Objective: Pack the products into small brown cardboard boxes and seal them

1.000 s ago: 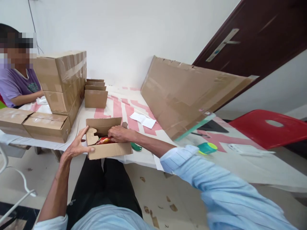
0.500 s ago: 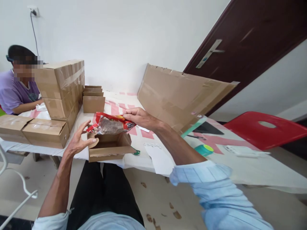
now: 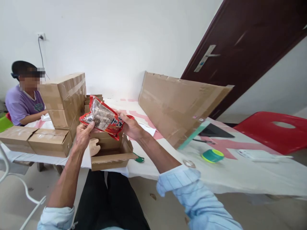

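Note:
Both hands hold a red food packet (image 3: 103,116) with a clear middle and dark lettering, tilted above an open cardboard box. My left hand (image 3: 84,133) pinches its lower left corner, thumb on the front. At the packet's right end, my right hand (image 3: 131,127) grips the edge, its thumb on top and the other fingers partly hidden. The cardboard box (image 3: 110,162) sits at the table's near edge with its flaps up; the part of its inside that shows holds nothing visible. Beside its right side lies a small green object (image 3: 139,159).
Taped boxes (image 3: 69,99) are stacked at the left, with two low closed boxes (image 3: 49,140) in front. A person (image 3: 25,102) sits behind them. A large cardboard sheet (image 3: 177,102) leans at the back; a green tape roll (image 3: 212,155) and a red chair (image 3: 271,129) are at the right.
My left hand has closed on the packet, which has been raised and turned so its left end points up. The white paper right of the box has gone from there. The view has shifted slightly.

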Demonstrator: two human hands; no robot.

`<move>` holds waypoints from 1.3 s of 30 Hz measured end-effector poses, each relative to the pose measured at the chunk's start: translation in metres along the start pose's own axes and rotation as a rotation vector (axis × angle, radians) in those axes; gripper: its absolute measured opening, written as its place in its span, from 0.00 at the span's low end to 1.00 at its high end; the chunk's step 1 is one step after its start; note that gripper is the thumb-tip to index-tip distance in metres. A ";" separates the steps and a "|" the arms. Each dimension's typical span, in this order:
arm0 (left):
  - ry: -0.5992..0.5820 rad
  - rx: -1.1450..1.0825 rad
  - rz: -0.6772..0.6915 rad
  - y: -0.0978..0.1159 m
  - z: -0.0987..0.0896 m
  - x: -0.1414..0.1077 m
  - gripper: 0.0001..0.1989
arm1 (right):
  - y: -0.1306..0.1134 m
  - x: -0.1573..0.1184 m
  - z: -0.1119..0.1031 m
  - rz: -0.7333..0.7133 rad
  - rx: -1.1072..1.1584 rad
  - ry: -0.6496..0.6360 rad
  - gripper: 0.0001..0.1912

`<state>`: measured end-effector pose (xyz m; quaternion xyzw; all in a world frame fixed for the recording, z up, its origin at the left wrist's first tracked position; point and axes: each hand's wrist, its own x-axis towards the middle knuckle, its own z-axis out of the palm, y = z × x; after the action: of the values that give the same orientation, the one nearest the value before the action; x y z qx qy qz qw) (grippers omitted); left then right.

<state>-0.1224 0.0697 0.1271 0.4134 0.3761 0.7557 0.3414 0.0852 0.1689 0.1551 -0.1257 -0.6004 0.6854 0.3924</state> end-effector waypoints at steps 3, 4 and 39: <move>0.015 0.003 -0.012 0.006 -0.007 0.006 0.31 | 0.008 0.010 -0.001 0.066 0.023 0.006 0.33; 0.011 0.005 -0.026 0.008 -0.010 0.008 0.32 | 0.009 0.013 -0.003 0.076 0.023 0.013 0.32; -0.181 0.236 0.204 0.024 -0.019 0.060 0.29 | 0.005 0.063 -0.017 -0.401 -0.307 0.128 0.26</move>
<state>-0.1697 0.1027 0.1622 0.5529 0.3862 0.6967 0.2446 0.0528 0.2250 0.1655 -0.1057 -0.6843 0.4853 0.5339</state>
